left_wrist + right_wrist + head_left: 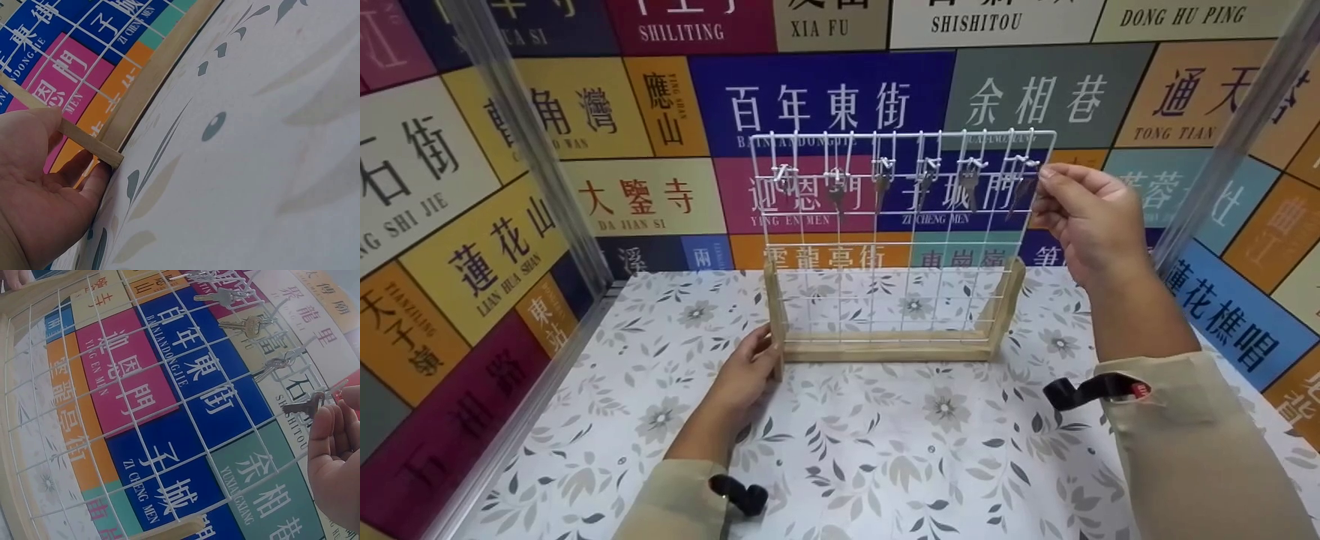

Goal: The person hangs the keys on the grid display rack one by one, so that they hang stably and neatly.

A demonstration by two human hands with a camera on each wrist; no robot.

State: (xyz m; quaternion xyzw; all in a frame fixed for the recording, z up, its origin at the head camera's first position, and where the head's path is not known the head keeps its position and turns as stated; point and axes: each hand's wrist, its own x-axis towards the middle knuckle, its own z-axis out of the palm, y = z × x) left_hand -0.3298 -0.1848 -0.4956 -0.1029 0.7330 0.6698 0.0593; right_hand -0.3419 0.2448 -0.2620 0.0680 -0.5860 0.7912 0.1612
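Note:
A white wire grid rack [911, 244] stands upright in a wooden base [885, 351]. Several keys hang in a row from hooks along its upper part, among them a silver key [971, 191]. At the right end, my right hand [1091, 214] pinches the last key [302, 407] by its head, close to the hook's tip; the fingertips partly cover the contact. Low on the left side, my left hand [746, 367] grips the wooden side post [93, 143], thumb on one face and fingers behind.
The rack rests on a table [840, 465] with a white leaf-and-flower cover. Behind it rises a wall [825, 90] of coloured panels with characters. Clear upright edges [540, 142] stand at left and right. Black straps [1091, 391] hang from both sleeves.

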